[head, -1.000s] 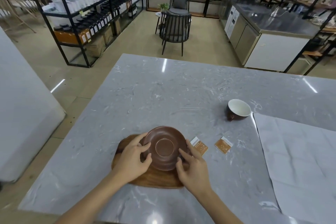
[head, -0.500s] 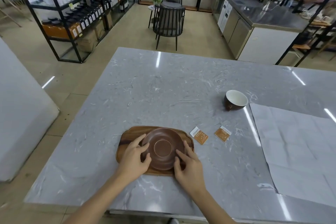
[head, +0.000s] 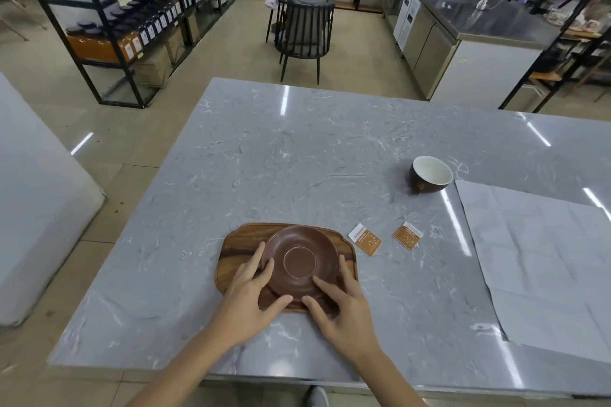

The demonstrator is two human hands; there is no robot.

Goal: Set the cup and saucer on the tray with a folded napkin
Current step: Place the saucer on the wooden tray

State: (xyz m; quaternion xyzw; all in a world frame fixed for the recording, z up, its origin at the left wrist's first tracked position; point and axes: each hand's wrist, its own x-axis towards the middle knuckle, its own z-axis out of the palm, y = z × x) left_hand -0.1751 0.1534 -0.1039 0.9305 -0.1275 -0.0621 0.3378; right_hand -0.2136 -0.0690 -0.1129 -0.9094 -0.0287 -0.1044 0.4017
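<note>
Brown and round, the saucer (head: 301, 264) sits on the wooden tray (head: 238, 249), a little toward the tray's right side. My left hand (head: 250, 297) is on its left rim and my right hand (head: 344, 304) is on its near right rim. The fingers lie spread and flat on the edge. I can't tell for sure if each grip is pinching the saucer or just resting on it, but neither hand is closed around anything else.

The cup (head: 430, 174) is what I need now, I think. It stands on the grey bench (head: 297, 155), far up and off to the right of the tray, well apart from my hands. It looks upright, white inside, dark brown outside. My right hand is the nearer one, so that hand should go for it. It has to travel away from me and to the right, over the two little orange packets (head: 364, 239) that lie just beside the tray.

The big pale napkin (head: 542, 261) lies flat and open on the right side of the bench, close to the cup. It is not folded yet. It is also on my right hand's side.
</note>
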